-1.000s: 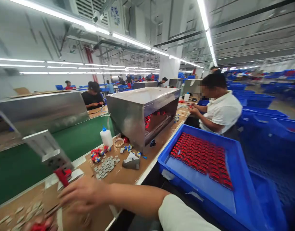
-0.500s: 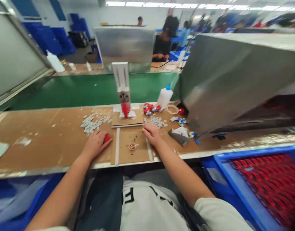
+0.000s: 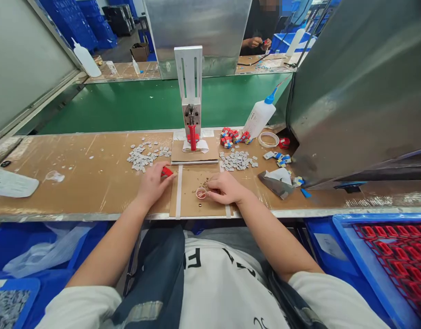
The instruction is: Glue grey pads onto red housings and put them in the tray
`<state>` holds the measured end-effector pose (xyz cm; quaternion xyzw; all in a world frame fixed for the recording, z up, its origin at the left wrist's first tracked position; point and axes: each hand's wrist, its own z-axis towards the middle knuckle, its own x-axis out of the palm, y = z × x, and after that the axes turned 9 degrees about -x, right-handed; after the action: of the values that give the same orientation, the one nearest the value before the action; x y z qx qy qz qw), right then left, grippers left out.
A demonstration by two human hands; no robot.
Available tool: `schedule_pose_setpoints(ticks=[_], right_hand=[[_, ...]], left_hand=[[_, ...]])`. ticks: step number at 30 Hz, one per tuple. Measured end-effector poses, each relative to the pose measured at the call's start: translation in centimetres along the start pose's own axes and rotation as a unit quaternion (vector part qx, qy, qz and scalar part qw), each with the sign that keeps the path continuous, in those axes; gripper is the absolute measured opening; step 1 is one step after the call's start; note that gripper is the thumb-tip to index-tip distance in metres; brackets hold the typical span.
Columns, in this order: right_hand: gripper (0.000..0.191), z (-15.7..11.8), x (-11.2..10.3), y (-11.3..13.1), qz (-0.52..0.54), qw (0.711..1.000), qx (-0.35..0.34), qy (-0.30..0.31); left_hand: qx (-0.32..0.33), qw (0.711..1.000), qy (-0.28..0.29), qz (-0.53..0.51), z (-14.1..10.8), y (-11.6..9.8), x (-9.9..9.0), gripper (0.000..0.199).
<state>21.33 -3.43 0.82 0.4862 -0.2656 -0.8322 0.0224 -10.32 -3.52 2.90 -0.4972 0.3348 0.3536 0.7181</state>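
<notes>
My left hand [image 3: 154,183] is closed on a small red plastic part [image 3: 167,172], just left of a taped cardboard mat [image 3: 189,205]. On that mat my right hand [image 3: 224,187] has its thumb and fingers drawn together beside a small round cup [image 3: 200,193]. Whatever sits between those fingertips is too small to make out. Tiny brass-coloured bits [image 3: 206,183] lie scattered by the cup. Behind the mat stands a white upright clamp fixture [image 3: 190,98] with a red handle [image 3: 193,138], over a cardboard base.
Small grey pieces lie in a left pile [image 3: 141,156] and a right pile [image 3: 238,160]. Red-and-blue assemblies [image 3: 231,136], a white squeeze bottle [image 3: 260,118] and a tape roll [image 3: 268,140] stand back right. A blue tray [image 3: 347,237] of red parts is lower right. Behind runs a green belt [image 3: 128,107].
My right hand has moved from near the right grey pile down to the small cup. My left hand still holds the red part. The camera view has tilted downward.
</notes>
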Motion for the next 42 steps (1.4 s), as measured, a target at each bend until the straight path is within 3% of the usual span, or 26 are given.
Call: schedule_pose_setpoints(ticks=[5,10,17,25,29,34,37,42], right_hand=[[0.038,0.5,0.3,0.5,-0.021,0.999,-0.001,-0.035],[0.039,0.7,0.6,0.4,0.010,0.997,0.003,-0.077],[0.044,0.3,0.7,-0.2,0.088,0.989,0.000,-0.117],[0.049,0.6,0.6,0.1,0.089,0.987,0.035,-0.132],[0.050,0.7,0.6,0.1,0.107,0.988,0.020,-0.110],[0.047,0.6,0.7,0.0,0.113,0.985,0.027,-0.130],[0.048,0.5,0.8,-0.2,0.115,0.985,0.033,-0.125],[0.046,0.4,1.0,-0.4,0.128,0.982,0.040,-0.132]], left_hand=[[-0.050,0.960,0.121,-0.248,2.5,-4.7,3.0,0.049],[-0.095,0.891,0.161,-0.414,4.1,-5.0,5.9,0.057],[-0.093,0.894,0.182,-0.399,3.5,-4.6,5.4,0.063],[-0.122,0.849,0.190,-0.478,4.0,-3.5,6.4,0.059],[-0.154,0.815,0.171,-0.533,3.9,-3.5,6.1,0.055],[-0.185,0.798,0.153,-0.552,3.9,-3.4,5.7,0.062],[-0.168,0.803,0.159,-0.549,3.9,-3.3,5.6,0.059],[-0.119,0.838,0.191,-0.497,3.6,-3.6,5.2,0.055]])
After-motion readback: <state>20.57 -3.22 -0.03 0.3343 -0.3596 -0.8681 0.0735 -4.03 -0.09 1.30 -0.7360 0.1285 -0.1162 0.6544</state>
